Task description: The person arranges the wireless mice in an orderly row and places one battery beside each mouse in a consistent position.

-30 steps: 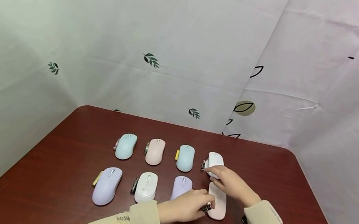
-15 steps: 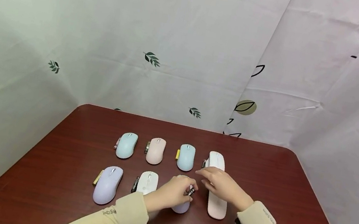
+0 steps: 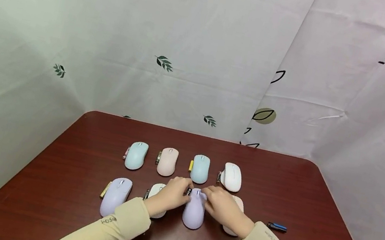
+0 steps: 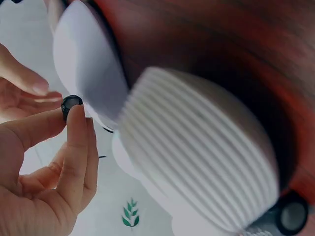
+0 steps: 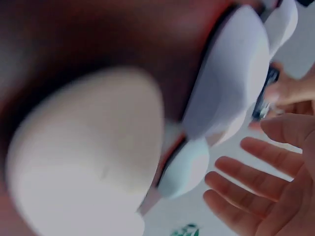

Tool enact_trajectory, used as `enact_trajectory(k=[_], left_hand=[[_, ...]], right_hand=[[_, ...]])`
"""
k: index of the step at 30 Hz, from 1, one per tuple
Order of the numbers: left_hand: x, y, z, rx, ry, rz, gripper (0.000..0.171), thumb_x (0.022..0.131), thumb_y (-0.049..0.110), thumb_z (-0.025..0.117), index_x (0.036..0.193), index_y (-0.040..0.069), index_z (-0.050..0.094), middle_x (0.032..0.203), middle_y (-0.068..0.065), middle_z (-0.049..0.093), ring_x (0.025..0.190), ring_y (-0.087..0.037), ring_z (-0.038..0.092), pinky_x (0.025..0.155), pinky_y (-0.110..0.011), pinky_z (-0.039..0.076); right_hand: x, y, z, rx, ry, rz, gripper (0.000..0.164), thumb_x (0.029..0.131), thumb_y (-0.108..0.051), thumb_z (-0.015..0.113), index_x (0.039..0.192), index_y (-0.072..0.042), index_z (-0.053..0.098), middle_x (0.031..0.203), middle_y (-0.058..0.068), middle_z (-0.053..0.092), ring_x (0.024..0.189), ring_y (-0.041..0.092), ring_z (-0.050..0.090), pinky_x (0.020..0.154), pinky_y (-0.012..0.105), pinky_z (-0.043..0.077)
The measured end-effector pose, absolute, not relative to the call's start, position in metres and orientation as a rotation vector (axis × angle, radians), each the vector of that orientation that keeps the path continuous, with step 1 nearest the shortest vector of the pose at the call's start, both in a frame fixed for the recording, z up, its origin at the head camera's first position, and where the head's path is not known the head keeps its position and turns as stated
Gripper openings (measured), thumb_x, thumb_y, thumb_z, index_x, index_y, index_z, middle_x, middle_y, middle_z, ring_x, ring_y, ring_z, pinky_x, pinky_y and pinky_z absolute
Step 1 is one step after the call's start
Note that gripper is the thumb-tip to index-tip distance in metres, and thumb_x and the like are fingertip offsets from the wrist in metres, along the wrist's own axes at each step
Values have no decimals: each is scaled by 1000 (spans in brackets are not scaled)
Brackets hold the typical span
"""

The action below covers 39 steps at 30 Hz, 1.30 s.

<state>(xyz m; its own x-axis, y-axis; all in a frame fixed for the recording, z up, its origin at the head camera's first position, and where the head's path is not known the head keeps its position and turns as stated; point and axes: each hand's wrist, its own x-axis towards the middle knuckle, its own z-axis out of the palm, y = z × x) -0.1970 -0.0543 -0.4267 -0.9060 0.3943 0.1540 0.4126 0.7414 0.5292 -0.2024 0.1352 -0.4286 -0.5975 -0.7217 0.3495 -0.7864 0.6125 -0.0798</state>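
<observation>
Between thumb and fingers, my left hand pinches a small dark battery at the left front side of a purple mouse. My right hand has its fingertips right at the same mouse's right front edge. In the right wrist view its fingers are spread and fairly straight, with nothing held. Partly hidden under the left wrist is a white mouse with a dark battery at its left. A pink mouse lies mostly covered by the right hand and forearm.
Along the back stand a teal mouse, a pink mouse, a light blue mouse and a white mouse, each with a battery at its left. Another purple mouse is front left. A blue-and-black battery lies at right on the table.
My left hand has carried the battery leftward from beside the front pink mouse, over the purple mouse, to its left side. The right hand has come left and down from the back white mouse.
</observation>
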Motion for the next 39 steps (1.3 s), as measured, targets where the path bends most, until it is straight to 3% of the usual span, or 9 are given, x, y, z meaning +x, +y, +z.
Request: enact_trajectory(k=[5,9,12,19,28,35,39], left_hand=[[-201,-59,-431,-636,-2929,-813,18,77,2,72,92,-3,64,82,-11,67,73,-21,63,65,-31,50],[-204,-60,-432,-609,-2961,-809,18,75,1,73,90,-4,64,86,-15,68,81,-28,66,71,-37,53],[-208,-60,-431,-596,-2994,-797,17,74,0,74,88,-4,64,84,-15,68,75,-26,66,68,-34,53],[-213,-58,-429,-499,-3158,-902,16,73,-3,75,83,-4,63,75,-15,66,43,-17,62,45,-19,47],[-213,-53,-433,-505,-3190,-942,22,67,-4,79,82,-5,64,72,-13,65,44,-16,61,43,-20,47],[-211,-53,-434,-516,-3177,-817,22,63,0,82,78,-2,67,75,-10,67,64,-20,63,57,-28,51],[-211,-55,-436,-507,-3175,-851,18,64,1,82,75,-2,68,69,-9,66,57,-18,61,53,-26,48]], right_hand=[[-196,126,-433,1196,-2580,369,27,78,-15,72,98,-1,62,87,8,59,76,22,57,64,34,49],[-194,121,-433,1132,-2667,475,40,77,-24,74,105,2,62,89,10,56,77,23,53,65,36,47],[-194,118,-433,1104,-2757,518,43,77,-26,75,107,2,62,91,11,58,78,24,55,68,37,47],[-193,113,-432,1113,-2812,448,41,75,-30,76,102,-1,65,92,10,62,80,23,60,71,35,49],[-190,115,-433,1122,-2782,449,40,75,-27,76,101,1,65,92,12,63,79,25,60,70,35,49],[-190,112,-432,1108,-2786,472,40,74,-25,75,101,2,65,89,11,62,77,24,59,69,34,48],[-191,112,-435,1099,-2775,447,40,74,-26,76,100,1,65,87,10,61,76,23,58,68,33,48]])
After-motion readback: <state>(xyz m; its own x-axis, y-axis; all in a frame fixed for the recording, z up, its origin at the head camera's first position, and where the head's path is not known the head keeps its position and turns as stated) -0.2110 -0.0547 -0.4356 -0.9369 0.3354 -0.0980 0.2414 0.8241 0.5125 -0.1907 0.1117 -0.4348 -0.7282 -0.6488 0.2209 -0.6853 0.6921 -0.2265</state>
